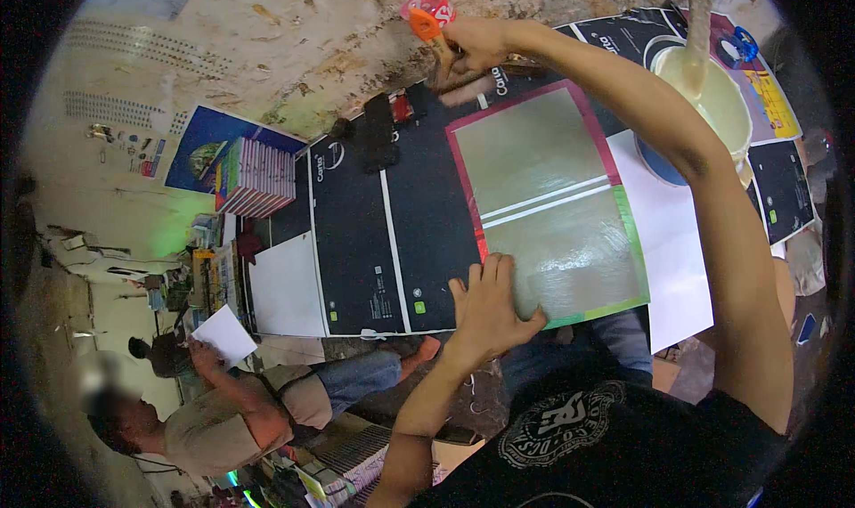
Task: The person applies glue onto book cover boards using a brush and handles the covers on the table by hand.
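Observation:
My right hand (479, 45) reaches to the far side of the table, closed around a brush with an orange handle (425, 24). The brush's lower end is blurred. Below and to the right of it lies a flat cover piece (539, 147) with two grey-green panels, pink-red and green borders and two white strips across the middle. Its near panel (570, 259) shines as if wet. My left hand (494, 308) rests with spread fingers at the near left corner of that piece, holding nothing.
A bucket of cream-coloured paste (726, 107) with a stick in it stands at the right, partly behind my right arm. A red-capped bottle (427, 5) is at the wall. Stacked books (258, 178) stand left; a seated person (223, 401) holds a white sheet (225, 336).

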`<state>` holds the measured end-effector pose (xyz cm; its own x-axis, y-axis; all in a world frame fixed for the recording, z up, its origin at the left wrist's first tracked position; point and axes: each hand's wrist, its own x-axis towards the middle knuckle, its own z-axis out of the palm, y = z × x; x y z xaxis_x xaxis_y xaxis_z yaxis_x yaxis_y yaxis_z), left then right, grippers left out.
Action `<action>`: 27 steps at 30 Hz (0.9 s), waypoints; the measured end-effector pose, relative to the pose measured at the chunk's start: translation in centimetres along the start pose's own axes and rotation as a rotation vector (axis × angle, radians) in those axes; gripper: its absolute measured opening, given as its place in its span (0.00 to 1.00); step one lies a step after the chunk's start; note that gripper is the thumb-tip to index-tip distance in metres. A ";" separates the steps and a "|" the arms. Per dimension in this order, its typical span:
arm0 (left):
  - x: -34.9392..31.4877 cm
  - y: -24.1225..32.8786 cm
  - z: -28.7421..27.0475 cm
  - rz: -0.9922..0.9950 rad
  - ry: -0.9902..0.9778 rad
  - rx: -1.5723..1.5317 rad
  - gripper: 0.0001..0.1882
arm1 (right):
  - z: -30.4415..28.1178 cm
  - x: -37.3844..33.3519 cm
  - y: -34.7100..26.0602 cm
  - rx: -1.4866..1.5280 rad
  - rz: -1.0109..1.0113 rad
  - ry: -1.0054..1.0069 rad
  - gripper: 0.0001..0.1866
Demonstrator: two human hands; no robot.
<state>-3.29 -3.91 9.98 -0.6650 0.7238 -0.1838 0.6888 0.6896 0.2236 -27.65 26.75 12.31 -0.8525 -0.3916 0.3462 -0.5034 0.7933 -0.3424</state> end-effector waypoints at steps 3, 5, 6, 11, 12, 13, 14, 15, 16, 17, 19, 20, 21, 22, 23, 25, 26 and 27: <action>-0.3 -0.4 0.1 0.001 0.016 -0.021 0.41 | 1.1 1.4 -2.7 0.215 -0.111 -0.246 0.14; -0.2 0.1 -0.1 -0.015 0.010 0.018 0.41 | 1.3 2.4 -3.0 0.092 0.008 -0.279 0.14; -0.4 0.4 -0.1 -0.015 0.011 0.020 0.41 | 1.5 3.1 -2.4 -0.038 0.111 -0.261 0.14; 0.3 -2.6 0.1 0.122 0.056 -0.149 0.37 | -3.1 1.9 -5.2 -0.100 0.066 0.100 0.13; 1.4 -3.7 -0.7 0.069 0.176 -0.239 0.28 | -4.5 0.3 -6.2 -0.093 0.013 0.166 0.13; 3.2 -5.7 -1.2 0.070 0.441 -0.277 0.22 | -5.8 -1.4 -7.4 -0.085 -0.049 0.226 0.12; 5.5 -8.0 -2.2 0.070 0.605 -0.410 0.17 | -7.2 -3.4 -9.9 -0.036 -0.056 0.260 0.12; 7.9 -8.9 -4.3 -0.026 0.677 -0.587 0.10 | -8.2 -5.4 -12.9 0.020 -0.065 0.289 0.11; 11.2 -11.7 -6.0 0.149 0.711 -0.478 0.11 | -8.8 -7.0 -15.6 0.068 -0.117 0.253 0.11; 14.2 -14.2 -6.9 0.274 0.696 -0.415 0.18 | -8.8 -7.6 -18.3 0.127 -0.191 0.217 0.10; 19.0 -13.2 -7.6 0.329 0.207 -0.742 0.28 | -8.1 -9.3 -21.1 0.292 -0.057 -0.106 0.09; 21.1 -12.9 -6.9 0.287 0.025 -0.796 0.33 | -6.6 -9.5 -21.7 0.210 -0.113 -0.177 0.08; 23.2 -12.9 -6.1 0.226 -0.151 -0.830 0.38 | -4.4 -9.5 -21.7 0.113 -0.086 -0.123 0.09; 24.9 -13.1 -5.9 0.148 -0.335 -0.747 0.44 | -2.2 -9.7 -21.3 0.012 -0.056 -0.064 0.12; 26.0 -13.8 -5.9 0.070 -0.512 -0.640 0.50 | -0.1 -9.6 -21.2 0.017 -0.089 -0.094 0.12; 27.6 -12.2 -6.1 0.016 -0.554 -0.502 0.53 | 3.4 -10.3 -19.9 -0.167 0.171 0.143 0.14; 27.8 -11.4 -6.2 0.064 -0.566 -0.428 0.54 | 5.4 -10.8 -19.7 -0.170 0.161 0.129 0.14; 28.1 -9.6 -6.2 0.085 -0.566 -0.436 0.54 | 7.3 -11.8 -19.9 -0.149 0.173 0.197 0.14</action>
<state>-30.41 9.66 8.59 -0.2811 0.7565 -0.5905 0.4751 0.6443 0.5993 -8.57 12.22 8.65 -0.8730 -0.1583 0.4612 -0.3142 0.9059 -0.2839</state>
